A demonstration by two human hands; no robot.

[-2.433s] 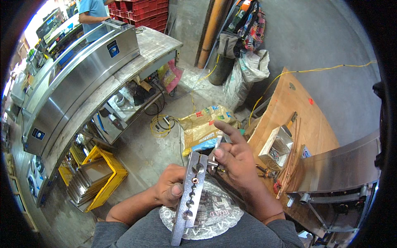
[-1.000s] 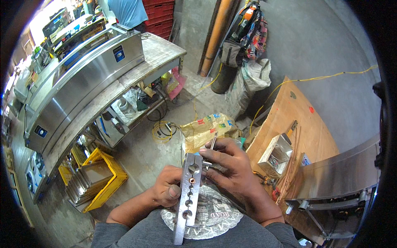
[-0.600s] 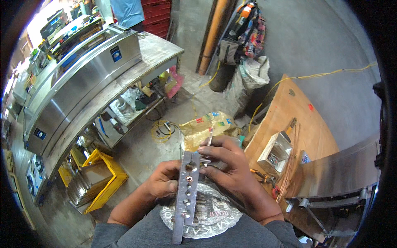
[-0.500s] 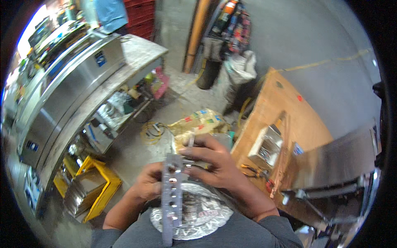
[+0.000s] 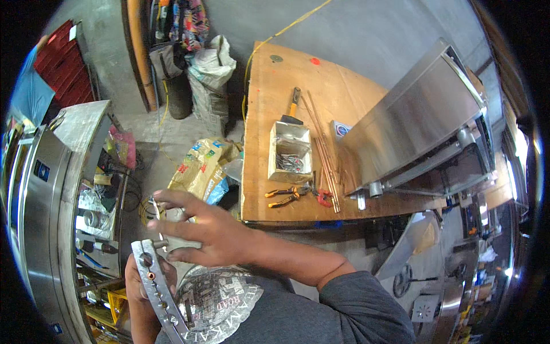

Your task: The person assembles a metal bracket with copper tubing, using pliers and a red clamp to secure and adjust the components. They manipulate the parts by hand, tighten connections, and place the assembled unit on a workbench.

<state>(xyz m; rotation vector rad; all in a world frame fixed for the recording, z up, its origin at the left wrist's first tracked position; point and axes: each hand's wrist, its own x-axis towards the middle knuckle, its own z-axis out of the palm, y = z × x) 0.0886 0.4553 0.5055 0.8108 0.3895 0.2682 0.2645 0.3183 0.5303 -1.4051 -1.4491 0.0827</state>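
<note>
A flaring bar (image 5: 157, 295), a long metal strip with a row of holes, slants down toward my shirt. My left hand (image 5: 135, 281) is wrapped round it from the left, partly hidden behind it. In one of the upper holes shows a copper tube end (image 5: 151, 276). My right hand (image 5: 215, 232) reaches over from the right, its fingers spaced along a thin metal handle (image 5: 156, 211) above the bar's top end. A short metal screw (image 5: 161, 243) sticks out of that end, below the fingertips. My right thumb is partly hidden.
On the wooden table (image 5: 260, 143) lie a hammer (image 5: 294, 107), a divided box of small metal parts (image 5: 290, 160), orange-black pliers (image 5: 286, 195), a red tool (image 5: 323, 198) and copper tubes (image 5: 323, 152). A large steel cabinet (image 5: 412, 120) stands there. Left is a steel-topped workbench (image 5: 71, 172); sacks lie behind.
My view has swung right, bringing the table's tools and steel cabinet nearer the middle. Both hands and the flaring bar now appear farther left, with the bar tilted; the hands stay at it.
</note>
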